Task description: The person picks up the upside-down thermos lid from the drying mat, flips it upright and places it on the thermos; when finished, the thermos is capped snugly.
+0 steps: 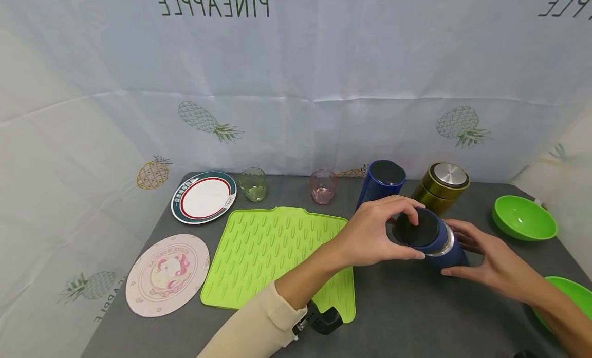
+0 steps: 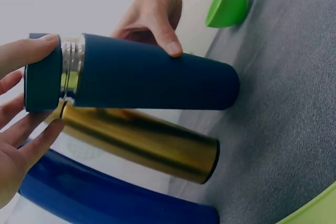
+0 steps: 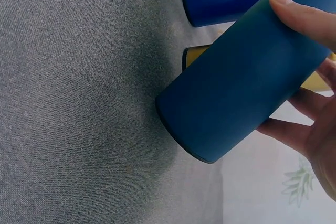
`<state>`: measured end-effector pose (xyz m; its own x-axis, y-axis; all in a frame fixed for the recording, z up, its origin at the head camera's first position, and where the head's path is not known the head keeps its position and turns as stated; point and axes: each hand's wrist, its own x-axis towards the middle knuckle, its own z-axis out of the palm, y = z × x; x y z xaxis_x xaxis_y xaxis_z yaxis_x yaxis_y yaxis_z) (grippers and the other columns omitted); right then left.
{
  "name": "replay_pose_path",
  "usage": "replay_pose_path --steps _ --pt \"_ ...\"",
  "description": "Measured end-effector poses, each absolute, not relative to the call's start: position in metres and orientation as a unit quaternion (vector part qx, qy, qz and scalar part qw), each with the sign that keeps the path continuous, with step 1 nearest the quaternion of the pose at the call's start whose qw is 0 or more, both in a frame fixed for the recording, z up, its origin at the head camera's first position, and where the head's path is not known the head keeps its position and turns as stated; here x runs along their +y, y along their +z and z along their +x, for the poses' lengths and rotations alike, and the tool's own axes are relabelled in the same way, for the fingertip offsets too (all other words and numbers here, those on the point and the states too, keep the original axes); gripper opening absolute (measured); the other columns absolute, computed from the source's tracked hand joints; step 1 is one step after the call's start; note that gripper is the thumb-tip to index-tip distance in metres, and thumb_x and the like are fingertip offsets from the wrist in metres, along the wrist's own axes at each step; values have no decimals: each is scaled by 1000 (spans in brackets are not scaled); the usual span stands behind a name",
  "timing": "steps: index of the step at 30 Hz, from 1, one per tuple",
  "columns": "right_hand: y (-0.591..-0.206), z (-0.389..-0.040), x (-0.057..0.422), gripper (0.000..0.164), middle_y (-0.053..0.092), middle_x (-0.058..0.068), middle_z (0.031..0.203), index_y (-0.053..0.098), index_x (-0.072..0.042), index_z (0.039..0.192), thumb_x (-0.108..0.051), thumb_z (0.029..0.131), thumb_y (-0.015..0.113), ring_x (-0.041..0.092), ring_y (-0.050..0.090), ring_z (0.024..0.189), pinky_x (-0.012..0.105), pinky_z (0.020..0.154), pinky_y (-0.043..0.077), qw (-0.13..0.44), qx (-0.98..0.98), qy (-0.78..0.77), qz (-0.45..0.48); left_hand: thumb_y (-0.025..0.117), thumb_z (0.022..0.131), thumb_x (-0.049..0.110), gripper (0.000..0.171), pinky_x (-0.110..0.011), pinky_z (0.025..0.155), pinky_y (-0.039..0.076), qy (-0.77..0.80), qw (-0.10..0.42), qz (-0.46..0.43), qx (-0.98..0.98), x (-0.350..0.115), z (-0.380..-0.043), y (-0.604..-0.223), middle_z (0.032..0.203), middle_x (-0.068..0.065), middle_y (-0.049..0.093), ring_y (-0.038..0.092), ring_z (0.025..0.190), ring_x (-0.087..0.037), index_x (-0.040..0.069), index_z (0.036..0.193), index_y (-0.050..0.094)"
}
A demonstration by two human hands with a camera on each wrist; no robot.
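Note:
A dark blue thermos flask [image 2: 152, 74] is held tilted, close over the grey table. My left hand [image 1: 372, 232] grips its blue lid [image 2: 43, 82] with the black top, thumb on one side and fingers on the other. Between lid and body the threaded steel neck [image 2: 72, 61] shows in the left wrist view. The right hand [image 1: 485, 252] holds the flask body, thumb across the near side; part of its fingers is hidden behind the flask. Just behind stand a gold thermos [image 1: 441, 186] and a brighter blue thermos [image 1: 381, 181].
Left of the hands lies a green drying mat [image 1: 273, 250], under my left forearm. Beyond it stand a green glass [image 1: 253, 185] and a pink glass [image 1: 323, 187]. Two plates, one dark-rimmed [image 1: 203, 196] and one pink [image 1: 167, 276], lie left. Green bowls [image 1: 524, 218] sit right.

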<state>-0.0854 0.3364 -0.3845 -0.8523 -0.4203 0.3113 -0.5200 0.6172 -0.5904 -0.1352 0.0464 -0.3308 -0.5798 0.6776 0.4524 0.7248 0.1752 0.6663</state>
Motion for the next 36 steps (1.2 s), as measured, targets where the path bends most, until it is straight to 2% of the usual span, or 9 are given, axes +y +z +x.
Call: replay_pose_path --steps 8,12,14,20,23,27,30,33,36 --pt "-379 -88 335 96 58 -21 135 51 -12 145 -1 61 95 -18 55 121 0 95 43 63 -895 347 273 88 81 23 39 -1 100 37 -371 10 -494 -786 53 -135 -325 144 3 60 55 130 -2 16 108 60" --pt "-379 -87 337 96 57 -22 136 49 -9 147 0 63 94 -18 53 122 -1 95 43 59 -892 352 278 86 83 18 37 -6 107 37 -342 -20 -500 -795 54 -136 -318 151 5 55 52 137 -5 17 110 60" --pt "-380 -87 338 96 55 -24 138 48 -8 148 1 64 94 -18 52 123 -1 95 42 56 -891 354 279 84 86 23 36 -10 111 36 -314 -24 -494 -810 55 -133 -313 155 5 51 48 142 -8 19 112 60" --pt "-382 -86 339 96 54 -25 138 47 -7 148 2 64 93 -18 52 123 -2 95 42 59 -890 355 281 80 85 51 42 -8 91 40 -260 26 -460 -848 61 -123 -306 132 10 55 50 117 -2 26 112 60" --pt "-381 -84 338 95 56 -23 136 48 -7 147 2 64 93 -18 54 122 -1 95 43 58 -890 357 277 82 86 42 45 -8 98 39 -265 3 -478 -837 59 -125 -301 133 10 58 51 122 -2 25 123 62" --pt "-381 -83 337 97 57 -22 136 47 -11 149 0 64 94 -18 55 122 0 94 44 51 -896 355 263 82 86 11 62 -12 112 37 -255 -53 -521 -813 54 -128 -292 152 10 54 46 141 -5 25 143 59" --pt "-381 -83 337 97 56 -23 138 45 -11 150 -2 66 93 -19 53 123 0 94 44 48 -895 353 268 74 88 -2 69 -11 110 39 -230 -72 -538 -808 52 -127 -289 161 14 45 40 147 -5 28 147 57" --pt "-382 -84 337 96 53 -26 140 44 -10 151 -2 68 92 -19 51 124 -1 94 43 45 -892 356 274 75 92 13 65 -14 109 42 -215 -55 -527 -820 53 -123 -290 166 13 35 37 150 -7 32 150 53" --pt "-382 -85 338 96 51 -28 141 45 -10 150 -2 67 93 -20 50 125 -1 94 43 48 -892 356 276 76 89 49 66 -18 99 51 -200 4 -475 -857 57 -119 -293 162 11 41 44 143 -9 37 149 52"
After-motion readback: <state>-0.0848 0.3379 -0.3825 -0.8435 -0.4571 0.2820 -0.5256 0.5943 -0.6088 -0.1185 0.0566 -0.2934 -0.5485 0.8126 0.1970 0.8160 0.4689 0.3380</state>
